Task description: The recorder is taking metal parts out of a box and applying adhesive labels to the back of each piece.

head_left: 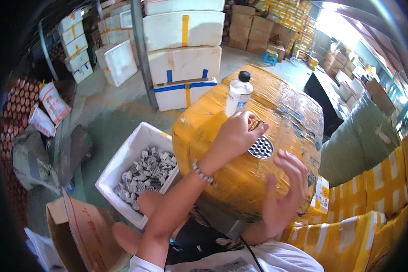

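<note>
My left hand, with a beaded bracelet at its wrist, reaches over a large box wrapped in yellow tape. Its thumb and fingers are pinched together, and a small brownish thing shows at the fingertips, too small to name. Just below them, on the box top, lies a round piece with a black-and-white checked face. My right hand is held above the near right part of the box, fingers apart and holding nothing. Behind the left hand stands a clear bottle with a black cap.
Left of the taped box, a white foam box contains a heap of small grey-and-white pieces. An open cardboard carton stands at lower left. Stacked foam boxes rise beside a metal post. Yellow-taped packages lie at right.
</note>
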Tool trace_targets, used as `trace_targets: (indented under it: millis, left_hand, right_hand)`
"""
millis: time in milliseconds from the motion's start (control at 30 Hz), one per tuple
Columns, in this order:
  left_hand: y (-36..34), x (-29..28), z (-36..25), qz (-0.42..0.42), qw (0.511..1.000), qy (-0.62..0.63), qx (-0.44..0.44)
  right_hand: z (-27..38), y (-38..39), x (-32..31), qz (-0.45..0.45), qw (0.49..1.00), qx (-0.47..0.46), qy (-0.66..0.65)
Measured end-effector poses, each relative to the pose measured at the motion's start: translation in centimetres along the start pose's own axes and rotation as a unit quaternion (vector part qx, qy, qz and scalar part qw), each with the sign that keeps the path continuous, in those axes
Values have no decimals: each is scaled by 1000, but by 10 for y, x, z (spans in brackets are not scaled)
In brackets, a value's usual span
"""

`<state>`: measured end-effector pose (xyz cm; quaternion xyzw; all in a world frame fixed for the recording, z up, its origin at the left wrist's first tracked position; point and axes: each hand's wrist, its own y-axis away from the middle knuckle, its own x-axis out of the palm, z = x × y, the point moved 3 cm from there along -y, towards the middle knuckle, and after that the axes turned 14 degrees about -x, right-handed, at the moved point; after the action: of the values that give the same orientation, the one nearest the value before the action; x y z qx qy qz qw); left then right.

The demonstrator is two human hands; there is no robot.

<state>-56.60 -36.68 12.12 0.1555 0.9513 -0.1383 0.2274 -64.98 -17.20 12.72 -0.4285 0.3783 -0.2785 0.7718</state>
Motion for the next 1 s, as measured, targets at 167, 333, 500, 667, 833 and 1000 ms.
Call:
trace_targets:
  millis: [167,333,500,667,833,1000]
  left_hand:
    - [125,-94,11,-133,985,-33,104]
    - [346,-144,119,-309,924,105,-201]
    - [579,-130,221,-691,622,58,-363]
    - [707,-118,239,-787,503,32,-355]
    - [758,-164,285,-805,480,206,-281]
    - [771,-142,329,-589,679,215,-382]
  right_hand:
    - [-41,-17,57,145,983,-22,110]
    - [-62,-3,89,91,993,-58,55]
    - [-49,27,111,58,990,-123,44]
    - [-17,53,123,39,986,-155,43]
    - [9,70,126,30,983,-177,43]
    - [21,81,126,28,977,-207,32]
